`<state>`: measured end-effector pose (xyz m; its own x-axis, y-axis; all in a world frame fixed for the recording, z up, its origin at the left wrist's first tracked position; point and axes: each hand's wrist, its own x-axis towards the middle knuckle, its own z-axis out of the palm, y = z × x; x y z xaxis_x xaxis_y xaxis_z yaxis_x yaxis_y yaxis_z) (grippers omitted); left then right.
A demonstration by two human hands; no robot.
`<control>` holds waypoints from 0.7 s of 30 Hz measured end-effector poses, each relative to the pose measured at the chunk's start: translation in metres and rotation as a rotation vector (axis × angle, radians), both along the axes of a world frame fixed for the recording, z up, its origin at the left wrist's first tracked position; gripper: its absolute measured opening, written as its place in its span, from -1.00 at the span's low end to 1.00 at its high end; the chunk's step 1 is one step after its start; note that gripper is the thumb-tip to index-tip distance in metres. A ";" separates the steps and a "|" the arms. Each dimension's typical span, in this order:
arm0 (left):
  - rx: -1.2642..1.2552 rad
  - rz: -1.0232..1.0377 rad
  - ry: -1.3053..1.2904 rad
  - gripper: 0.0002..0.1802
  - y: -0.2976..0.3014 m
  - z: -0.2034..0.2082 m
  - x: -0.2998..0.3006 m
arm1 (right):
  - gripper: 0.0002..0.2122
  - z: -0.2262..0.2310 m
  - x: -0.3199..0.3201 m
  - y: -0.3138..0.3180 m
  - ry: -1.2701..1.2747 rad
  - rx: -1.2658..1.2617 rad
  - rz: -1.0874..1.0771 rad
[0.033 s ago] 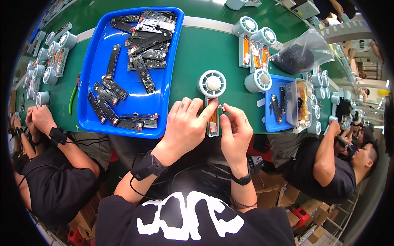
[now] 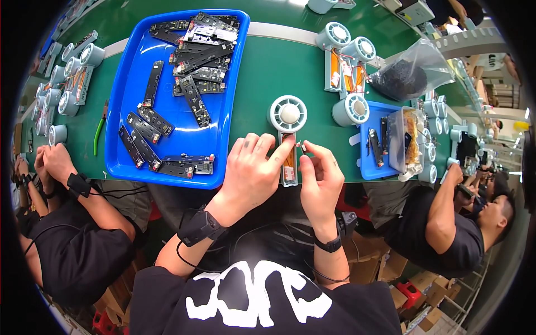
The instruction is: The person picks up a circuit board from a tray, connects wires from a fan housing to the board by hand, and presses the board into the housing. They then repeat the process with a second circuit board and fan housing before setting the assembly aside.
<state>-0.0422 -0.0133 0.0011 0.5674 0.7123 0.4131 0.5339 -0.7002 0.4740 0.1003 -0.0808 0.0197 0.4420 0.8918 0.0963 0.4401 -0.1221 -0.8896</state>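
Observation:
A light blue handheld fan (image 2: 288, 113) lies in front of me, its round slotted head pointing away from me. Its narrow handle (image 2: 289, 174) is open and shows an orange part inside. My left hand (image 2: 254, 162) grips the handle from the left, the index finger pressing just below the head. To the right of the handle, my right hand (image 2: 321, 174) pinches a tiny part between thumb and index finger. That part is too small to name. Both wrists wear black bands with devices.
A big blue tray (image 2: 114, 120) at left holds several black circuit boards (image 2: 194, 100). Green-handled pliers (image 2: 100, 128) lie beside it. More fans (image 2: 350, 109), a small blue tray (image 2: 365, 167), a clear container (image 2: 397, 139) and a plastic bag (image 2: 410, 72) stand right. People sit on both sides.

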 end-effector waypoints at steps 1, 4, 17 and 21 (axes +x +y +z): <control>-0.008 0.000 -0.002 -0.40 0.000 0.000 0.000 | -0.79 0.001 -0.001 0.000 0.067 -0.040 -0.019; -0.021 -0.003 -0.002 -0.44 0.000 -0.001 0.000 | -0.78 -0.001 -0.004 0.004 0.074 0.003 -0.045; -0.252 -0.041 -0.371 -0.36 -0.009 -0.015 -0.002 | -0.78 0.001 -0.017 0.015 -0.106 0.020 -0.078; -0.429 -0.027 -0.549 -0.37 -0.012 -0.022 -0.007 | -0.76 -0.008 -0.029 0.023 -0.436 0.139 -0.094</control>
